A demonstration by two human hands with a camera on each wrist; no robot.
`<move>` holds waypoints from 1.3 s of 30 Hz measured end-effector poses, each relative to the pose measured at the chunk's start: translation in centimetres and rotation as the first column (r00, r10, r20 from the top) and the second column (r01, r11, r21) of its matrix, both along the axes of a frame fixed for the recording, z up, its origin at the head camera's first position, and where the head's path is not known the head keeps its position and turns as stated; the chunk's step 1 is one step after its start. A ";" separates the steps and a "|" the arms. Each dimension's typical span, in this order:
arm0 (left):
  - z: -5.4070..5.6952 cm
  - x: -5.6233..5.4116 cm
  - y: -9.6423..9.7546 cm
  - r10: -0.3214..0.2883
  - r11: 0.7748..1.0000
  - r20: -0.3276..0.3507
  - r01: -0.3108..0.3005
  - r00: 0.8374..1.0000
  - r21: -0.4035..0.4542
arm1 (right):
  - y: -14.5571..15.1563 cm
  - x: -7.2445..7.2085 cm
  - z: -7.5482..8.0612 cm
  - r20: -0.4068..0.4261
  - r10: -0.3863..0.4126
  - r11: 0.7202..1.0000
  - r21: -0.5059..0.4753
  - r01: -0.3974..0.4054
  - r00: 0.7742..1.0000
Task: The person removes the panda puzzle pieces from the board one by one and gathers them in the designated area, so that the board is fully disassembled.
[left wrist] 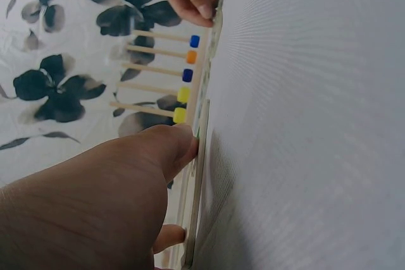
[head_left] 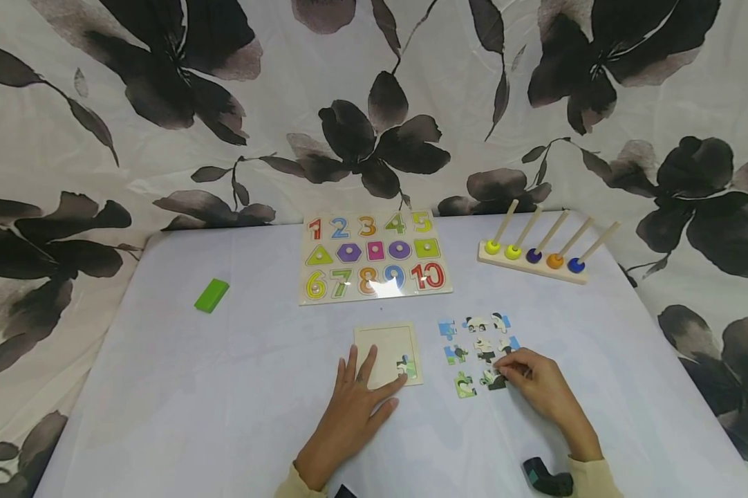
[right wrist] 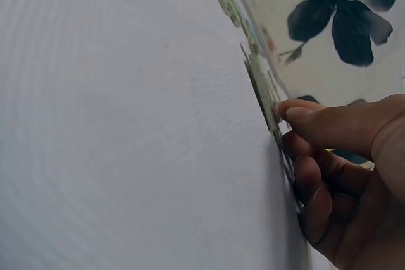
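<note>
My left hand (head_left: 357,408) rests with spread fingers on a square wooden puzzle tray (head_left: 383,335). One puzzle piece (head_left: 406,366) with green and blue print lies in the tray's lower right corner, close to the index fingertip. To the right, my right hand (head_left: 538,384) pinches the edge of a black-and-green panda puzzle piece (head_left: 492,379) between thumb and index finger; the right wrist view shows this piece (right wrist: 262,93) edge-on at the fingertips. Several loose pieces lie around it, among them a panda-face piece (head_left: 475,324), a panda-body piece (head_left: 484,348) and a green piece (head_left: 464,385).
Behind the tray lies a number and shape board (head_left: 375,257). A wooden stand with pegs and coloured beads (head_left: 532,265) stands at the back right. At the left is a green block (head_left: 211,295). A dark curved object (head_left: 547,478) sits by the right sleeve.
</note>
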State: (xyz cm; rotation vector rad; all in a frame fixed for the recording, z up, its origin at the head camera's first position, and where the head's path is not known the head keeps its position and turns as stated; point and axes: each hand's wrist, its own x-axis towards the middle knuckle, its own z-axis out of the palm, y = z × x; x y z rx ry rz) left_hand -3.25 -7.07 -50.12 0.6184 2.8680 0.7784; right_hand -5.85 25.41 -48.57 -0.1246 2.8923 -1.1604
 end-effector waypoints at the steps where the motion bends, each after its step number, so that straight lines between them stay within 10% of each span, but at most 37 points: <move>1: 0.0 0.0 0.0 0.000 1.000 0.002 0.000 1.000 0.001 | 0.0 0.0 0.0 -0.012 0.000 1.000 0.004 0.000 1.000; 23: 0.1 0.0 0.0 0.003 1.000 0.008 -0.003 1.000 -0.017 | -0.6 -0.2 0.1 -0.012 0.010 1.000 -0.005 -0.010 1.000; 39: 0.0 0.0 -0.2 -0.029 0.999 -0.004 0.029 1.000 -0.021 | -11.2 -2.3 0.2 -0.149 0.262 0.953 -0.115 -0.280 0.954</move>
